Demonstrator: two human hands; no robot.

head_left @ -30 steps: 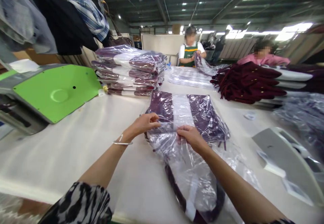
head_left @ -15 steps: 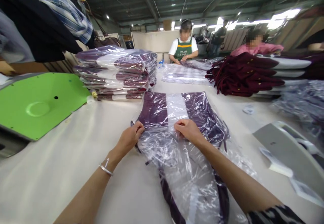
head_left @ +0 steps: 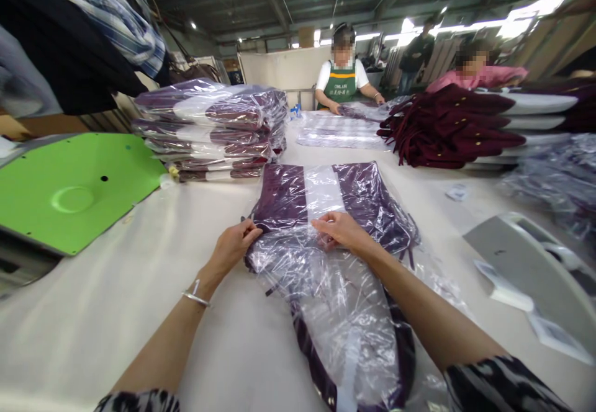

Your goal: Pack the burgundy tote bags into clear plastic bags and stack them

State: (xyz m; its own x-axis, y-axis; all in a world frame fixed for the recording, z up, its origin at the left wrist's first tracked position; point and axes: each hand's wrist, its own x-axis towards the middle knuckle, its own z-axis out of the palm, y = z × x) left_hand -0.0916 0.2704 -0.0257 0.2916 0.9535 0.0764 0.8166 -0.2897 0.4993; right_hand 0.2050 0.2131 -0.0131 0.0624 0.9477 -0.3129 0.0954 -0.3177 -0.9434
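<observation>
A dark purple folded garment (head_left: pixel 285 195) with long straps lies in front of me inside a clear plastic bag (head_left: pixel 298 269). A white paper strip (head_left: pixel 322 192) runs down its middle. At the garment's left edge, my left hand (head_left: pixel 235 238) pinches the bag's film. My right hand (head_left: pixel 342 232) is closed on the plastic beside the lower part of the white strip. Below my hands the film is crumpled, and the purple straps (head_left: pixel 310 350) trail toward me under it.
Bagged purple garments (head_left: pixel 209 126) are stacked at the back left, near a green board (head_left: pixel 84 188). Maroon garments (head_left: pixel 460 126) are piled at the back right. A grey dispenser-like device (head_left: pixel 526 269) and paper labels (head_left: pixel 505 291) lie right. Across the table a co-worker (head_left: pixel 342 83) handles a plastic-covered piece.
My right hand has shifted slightly left and up along the plastic. My left hand has moved slightly left. The co-worker's hands have spread apart.
</observation>
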